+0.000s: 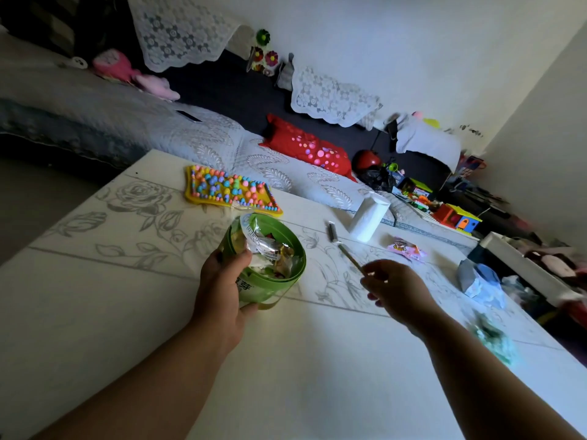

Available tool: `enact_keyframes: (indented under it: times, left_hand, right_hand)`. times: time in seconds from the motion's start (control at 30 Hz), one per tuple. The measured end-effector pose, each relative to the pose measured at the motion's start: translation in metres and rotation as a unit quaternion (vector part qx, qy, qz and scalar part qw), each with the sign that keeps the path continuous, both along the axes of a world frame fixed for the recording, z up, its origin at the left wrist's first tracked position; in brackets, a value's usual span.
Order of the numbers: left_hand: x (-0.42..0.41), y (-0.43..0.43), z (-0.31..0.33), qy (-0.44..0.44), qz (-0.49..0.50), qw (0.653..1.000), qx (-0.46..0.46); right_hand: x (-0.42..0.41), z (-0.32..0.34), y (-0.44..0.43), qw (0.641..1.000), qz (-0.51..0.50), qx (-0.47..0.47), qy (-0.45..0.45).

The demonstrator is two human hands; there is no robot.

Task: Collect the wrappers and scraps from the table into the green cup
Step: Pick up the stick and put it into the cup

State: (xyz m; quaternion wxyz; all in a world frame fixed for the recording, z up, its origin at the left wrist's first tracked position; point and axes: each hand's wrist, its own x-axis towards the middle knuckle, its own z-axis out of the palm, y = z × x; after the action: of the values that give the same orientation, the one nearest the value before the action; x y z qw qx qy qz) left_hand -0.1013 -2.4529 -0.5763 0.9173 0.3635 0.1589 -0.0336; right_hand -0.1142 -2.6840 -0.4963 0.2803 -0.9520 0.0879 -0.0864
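My left hand (222, 281) grips the near wall of the green cup (279, 281), which stands on the white table (158, 296) and holds several crumpled wrappers (270, 249). My right hand (394, 287) hovers to the cup's right and pinches the end of a thin stick-like scrap (349, 257) that points up and away. A pink wrapper (405, 248) lies beyond my right hand. A small dark wrapper strip (332, 231) lies by the paper roll. Crumpled blue-white scraps (479, 282) sit at the right edge, and a blurred green scrap (494, 339) lies nearer.
A white paper roll (368, 217) stands behind the scraps. A yellow mat with coloured bumps (228, 190) lies at the table's far edge. A sofa with a red cushion (311, 147) runs behind the table, and toys (444, 211) clutter the floor at right.
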Motion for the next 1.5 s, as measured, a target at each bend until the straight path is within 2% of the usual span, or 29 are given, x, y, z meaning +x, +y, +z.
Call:
enact_keyframes:
  times: [0.07, 0.17, 0.27, 0.4, 0.5, 0.6, 0.67, 0.7, 0.77, 0.83, 0.93, 1.0, 1.07, 1.27, 1.37, 1.5]
  left_hand:
    - [0.001, -0.001, 0.000, 0.000, -0.004, 1.000, -0.005]
    - [0.002, -0.002, 0.002, 0.010, 0.000, 1.000, -0.009]
    - [0.002, -0.002, 0.003, 0.012, -0.003, 1.000, -0.024]
    - [0.004, 0.001, 0.002, 0.015, -0.012, 0.999, -0.043]
    - [0.005, 0.003, 0.002, 0.022, -0.019, 0.998, -0.054]
    - [0.006, 0.005, 0.001, 0.029, -0.020, 0.997, -0.063]
    - [0.007, 0.007, 0.000, 0.035, -0.020, 0.997, -0.066]
    - [0.007, 0.008, 0.000, 0.037, -0.020, 0.997, -0.066]
    - [0.007, 0.009, -0.001, 0.039, -0.019, 0.997, -0.066]
    - [0.007, 0.009, -0.001, 0.041, -0.019, 0.997, -0.064]
    - [0.006, 0.010, -0.001, 0.041, -0.022, 0.998, -0.050]
    - [0.005, 0.011, -0.002, 0.042, -0.027, 0.998, -0.044]
    - [0.004, 0.012, -0.002, 0.042, -0.032, 0.998, -0.042]
    - [0.002, 0.014, -0.003, 0.039, -0.050, 0.998, -0.028]
    - [0.003, 0.015, -0.003, 0.040, -0.056, 0.997, -0.021]
    - [0.006, 0.019, 0.000, 0.040, -0.069, 0.996, 0.025]
  right_hand:
    - [0.008, 0.033, 0.026, 0.997, 0.076, -0.012, -0.025]
    - [0.018, 0.067, 0.068, 0.978, 0.177, -0.112, 0.021]
    - [0.034, 0.079, 0.100, 0.940, 0.238, -0.235, 0.073]
    - [0.053, 0.076, 0.125, 0.883, 0.261, -0.377, 0.103]
    - [0.060, 0.075, 0.130, 0.868, 0.261, -0.403, 0.126]
    - [0.060, 0.077, 0.127, 0.874, 0.257, -0.392, 0.129]
    - [0.057, 0.080, 0.124, 0.892, 0.262, -0.357, 0.096]
    - [0.058, 0.080, 0.123, 0.915, 0.259, -0.302, 0.059]
    - [0.054, 0.080, 0.122, 0.976, 0.208, -0.067, -0.013]
    - [0.052, 0.082, 0.121, 0.972, 0.145, 0.148, -0.113]
    - [0.048, 0.082, 0.121, 0.924, 0.058, 0.295, -0.237]
    - [0.047, 0.073, 0.121, 0.909, 0.013, 0.340, -0.241]
    - [0.047, 0.058, 0.121, 0.912, -0.008, 0.359, -0.199]
    - [0.051, 0.013, 0.124, 0.928, -0.028, 0.349, -0.126]
    - [0.052, -0.001, 0.128, 0.947, -0.048, 0.298, -0.109]
    - [0.051, -0.009, 0.124, 0.943, -0.079, 0.306, -0.102]
